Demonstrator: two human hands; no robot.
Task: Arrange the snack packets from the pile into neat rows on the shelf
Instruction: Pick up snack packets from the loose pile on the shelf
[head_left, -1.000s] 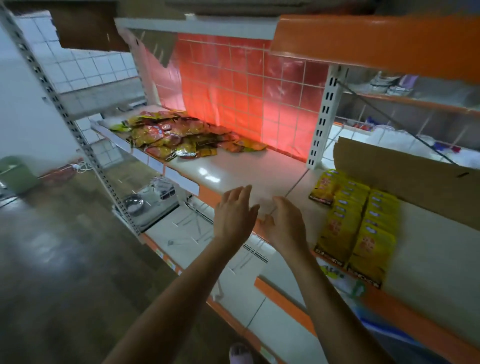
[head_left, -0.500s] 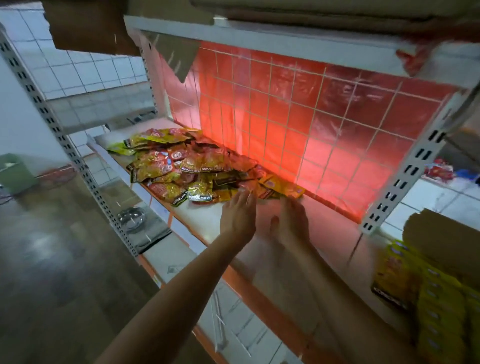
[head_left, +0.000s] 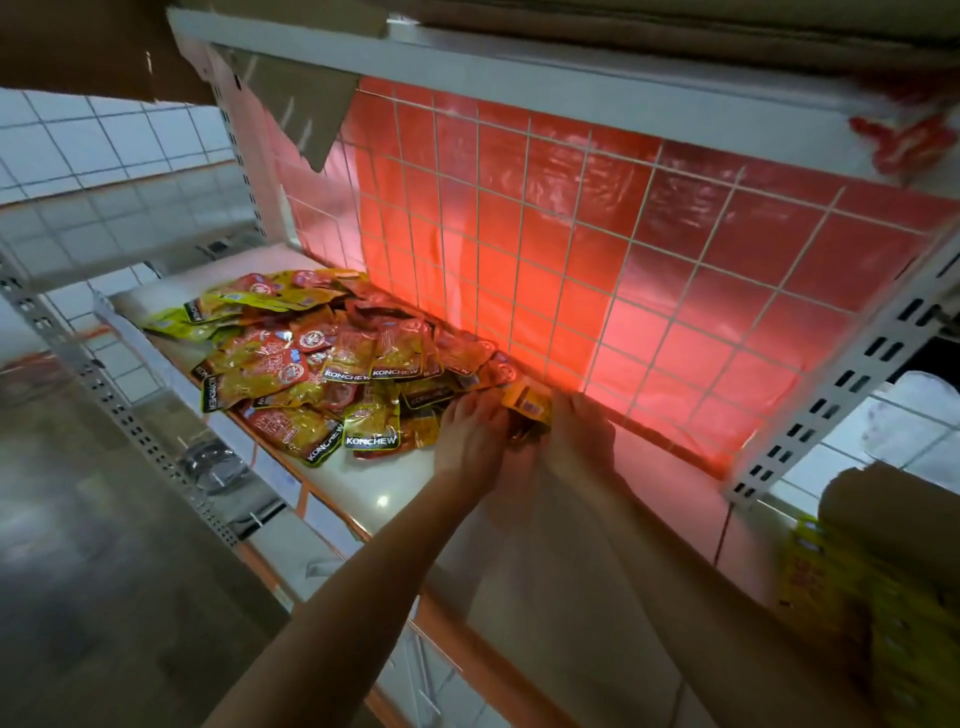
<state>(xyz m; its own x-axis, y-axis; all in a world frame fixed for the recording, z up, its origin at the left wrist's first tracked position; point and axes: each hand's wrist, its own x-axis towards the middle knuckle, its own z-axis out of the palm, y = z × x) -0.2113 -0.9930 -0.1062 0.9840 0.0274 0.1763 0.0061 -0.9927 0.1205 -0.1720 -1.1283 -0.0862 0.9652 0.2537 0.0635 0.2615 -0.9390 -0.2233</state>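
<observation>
Red and yellow foil snack packets (head_left: 322, 364) are lying heaped on the white shelf (head_left: 384, 486). Left hand (head_left: 470, 439) and right hand (head_left: 582, 436) are touching the heap's right edge together; grip unclear.

The pile of snack packets (head_left: 332, 374) blocks the shelf (head_left: 395, 493) from nine to twelve o'clock of the left hand (head_left: 470, 441). It reaches the wire-gridded red back panel (head_left: 571, 249), which closes off twelve to two just beyond the right hand (head_left: 582, 441). Bare shelf lies open from three round to seven, as far as the slotted upright (head_left: 831, 395) and cardboard box (head_left: 883, 519) near four, while the upper shelf (head_left: 519, 73) caps the bay overhead.
</observation>
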